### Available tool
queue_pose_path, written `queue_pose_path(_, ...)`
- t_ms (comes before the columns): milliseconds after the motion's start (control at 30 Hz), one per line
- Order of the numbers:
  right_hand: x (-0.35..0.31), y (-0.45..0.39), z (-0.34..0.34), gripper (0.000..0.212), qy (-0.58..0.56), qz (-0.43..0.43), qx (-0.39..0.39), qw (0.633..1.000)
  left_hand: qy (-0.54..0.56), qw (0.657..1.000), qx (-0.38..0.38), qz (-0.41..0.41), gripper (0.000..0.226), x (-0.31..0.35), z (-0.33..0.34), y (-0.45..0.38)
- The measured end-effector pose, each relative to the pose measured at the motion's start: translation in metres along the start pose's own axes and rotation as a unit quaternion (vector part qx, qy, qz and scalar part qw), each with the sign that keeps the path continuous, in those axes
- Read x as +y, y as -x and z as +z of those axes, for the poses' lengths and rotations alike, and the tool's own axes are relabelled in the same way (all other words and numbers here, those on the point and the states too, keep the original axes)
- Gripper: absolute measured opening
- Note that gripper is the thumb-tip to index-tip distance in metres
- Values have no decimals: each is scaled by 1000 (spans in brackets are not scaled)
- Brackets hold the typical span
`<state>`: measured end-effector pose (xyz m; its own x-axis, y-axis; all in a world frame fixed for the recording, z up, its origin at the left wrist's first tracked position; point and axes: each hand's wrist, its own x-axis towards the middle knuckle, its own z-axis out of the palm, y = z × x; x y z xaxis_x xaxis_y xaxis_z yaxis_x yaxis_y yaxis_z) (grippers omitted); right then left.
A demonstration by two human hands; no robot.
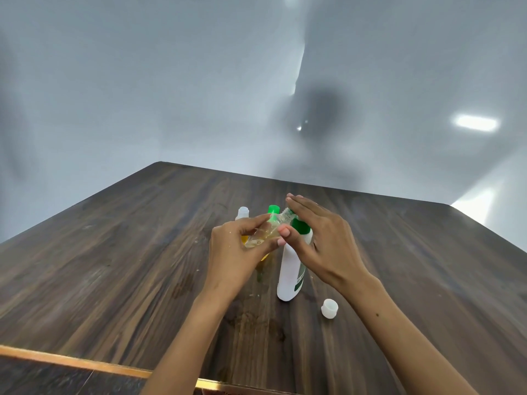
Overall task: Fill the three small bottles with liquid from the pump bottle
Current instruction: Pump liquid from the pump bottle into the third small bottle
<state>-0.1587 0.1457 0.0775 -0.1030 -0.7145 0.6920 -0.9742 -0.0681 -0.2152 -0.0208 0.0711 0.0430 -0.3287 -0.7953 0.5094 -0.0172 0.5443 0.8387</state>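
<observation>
I am holding a clear small bottle tilted in my left hand, fingers clamped on it, right hand pressing flat-fingered on the pump bottle — partly filled; two others seem capped.

Setting: I cannot tell what sort of room I am in. Evidence: dark wood-grain table with a pale edge strip on my near side; bare, glossy grey-white walls beyond, meeting at a far corner and reflecting lights.
</observation>
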Motion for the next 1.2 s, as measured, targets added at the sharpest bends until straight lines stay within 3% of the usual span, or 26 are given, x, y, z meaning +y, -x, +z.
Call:
queue_pose_path(367,14,-8,-16,86,-122,-23,-38,992,22,999,-5,-22,56,-2,-1,1)
queue_pose_path(633,20,-4,-21,86,-209,16,-52,976,38,999,-20,-23,50,3,1,-2)
queue_pose_path(900,21,-5,-18,86,-191,8,-38,981,27,999,-10,-14,51,5,3,-6)
queue_pose_path(1200,19,-1,-8,86,-77,-1,-13,997,16,1000,-7,-17,50,-3,5,-4)
